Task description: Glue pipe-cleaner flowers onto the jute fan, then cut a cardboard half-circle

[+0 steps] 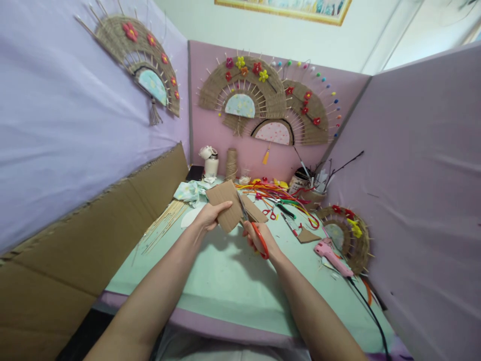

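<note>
My left hand (211, 215) grips a piece of brown cardboard (224, 203) by its lower left side, thumb on top. In my right hand (259, 236) is a pair of scissors with orange handles (262, 241). The scissor blades (242, 205) lie along the right edge of the cardboard, where a narrower cardboard strip (254, 209) stands out to the right. Whether that strip is still joined to the larger piece cannot be made out. Both hands are above the pale green tabletop. Left of my left hand lies a white paper piece (190, 217).
Thin sticks (163, 225) and patterned cloth (191, 192) lie left. Behind are a twine cone (232, 164) and coloured pipe cleaners (278, 190). Red-handled scissors (269, 214), a cardboard scrap (308, 236), a pink glue gun (332, 258) and a woven fan (349, 245) are right. A cardboard wall (93, 220) borders the left.
</note>
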`<state>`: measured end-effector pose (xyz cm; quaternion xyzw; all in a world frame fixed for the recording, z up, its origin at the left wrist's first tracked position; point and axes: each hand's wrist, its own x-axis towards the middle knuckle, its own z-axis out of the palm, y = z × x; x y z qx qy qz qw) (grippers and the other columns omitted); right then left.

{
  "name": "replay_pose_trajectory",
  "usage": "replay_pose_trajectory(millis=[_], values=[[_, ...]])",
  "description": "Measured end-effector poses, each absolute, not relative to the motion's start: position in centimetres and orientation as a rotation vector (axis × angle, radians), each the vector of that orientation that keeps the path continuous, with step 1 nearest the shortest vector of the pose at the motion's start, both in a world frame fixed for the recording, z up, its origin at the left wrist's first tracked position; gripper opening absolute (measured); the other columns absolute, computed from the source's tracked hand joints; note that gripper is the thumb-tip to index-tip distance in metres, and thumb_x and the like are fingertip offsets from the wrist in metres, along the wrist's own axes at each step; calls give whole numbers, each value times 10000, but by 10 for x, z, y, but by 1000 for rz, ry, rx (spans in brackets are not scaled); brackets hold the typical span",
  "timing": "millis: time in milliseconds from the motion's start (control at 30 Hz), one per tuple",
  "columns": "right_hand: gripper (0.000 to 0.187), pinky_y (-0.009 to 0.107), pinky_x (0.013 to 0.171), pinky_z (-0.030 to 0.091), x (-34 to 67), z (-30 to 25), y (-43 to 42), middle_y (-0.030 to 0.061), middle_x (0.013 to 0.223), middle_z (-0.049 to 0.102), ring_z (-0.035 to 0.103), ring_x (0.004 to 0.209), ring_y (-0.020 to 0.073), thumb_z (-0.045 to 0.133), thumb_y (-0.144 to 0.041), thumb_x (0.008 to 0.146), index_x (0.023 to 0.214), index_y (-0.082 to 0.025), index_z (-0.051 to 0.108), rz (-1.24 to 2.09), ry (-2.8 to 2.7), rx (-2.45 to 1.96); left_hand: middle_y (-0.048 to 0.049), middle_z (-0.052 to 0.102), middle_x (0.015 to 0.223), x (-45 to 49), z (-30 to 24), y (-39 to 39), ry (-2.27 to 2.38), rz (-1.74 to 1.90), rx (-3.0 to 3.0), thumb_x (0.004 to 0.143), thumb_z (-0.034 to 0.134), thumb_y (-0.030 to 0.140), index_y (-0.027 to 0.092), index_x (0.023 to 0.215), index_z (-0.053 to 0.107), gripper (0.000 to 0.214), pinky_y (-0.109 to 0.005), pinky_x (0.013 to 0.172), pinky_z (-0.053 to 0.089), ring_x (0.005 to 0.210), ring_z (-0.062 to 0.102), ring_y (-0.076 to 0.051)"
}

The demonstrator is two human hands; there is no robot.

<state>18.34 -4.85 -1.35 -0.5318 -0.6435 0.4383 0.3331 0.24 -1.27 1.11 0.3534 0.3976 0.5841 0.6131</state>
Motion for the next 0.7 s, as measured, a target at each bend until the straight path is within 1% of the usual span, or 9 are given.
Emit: replay_pose_trajectory(millis=[133,267,400,500,600,700], values=[[526,202,320,289,185,-7,-51,-34,370,448,357,291,75,435,-616,839,608,-159,555,1108,-1685,-1468,-82,712,935,-1,10,-12,896,1329,842,514,866,301,153,979,636,539,-379,769,553,823,663,-220],[503,199,316,274,185,-5,-50,-40,350,424,338,283,70,466,-597,824,575,-166,538,1105,-1657,-1478,-69,713,925,-1,11,-11,898,1304,822,510,868,296,166,988,636,546,-376,776,547,817,663,-215],[473,207,323,269,183,-6,-49,-44,358,426,338,290,74,494,-577,811,601,-159,567,1097,-1638,-1502,-60,714,885,1,12,-10,888,1330,758,534,855,322,169,978,632,520,-370,793,539,812,663,-211],[474,212,362,300,182,-7,-49,-37,389,447,367,325,79,487,-572,820,645,-145,596,1087,-1675,-1489,-54,714,867,1,12,-9,882,1384,748,553,842,334,173,978,626,504,-357,803,534,813,662,-205],[539,219,405,325,182,-9,-50,-25,456,481,392,377,84,468,-640,812,728,-130,622,1097,-1707,-1415,-56,716,871,0,13,-9,885,1386,791,549,844,328,171,990,624,517,-357,790,536,805,663,-208],[671,223,427,333,182,-11,-50,-17,536,483,394,427,86,381,-758,791,796,-129,616,1170,-1736,-1256,-66,718,897,0,15,-12,885,1346,840,542,849,316,161,1015,629,544,-350,767,540,797,665,-210]])
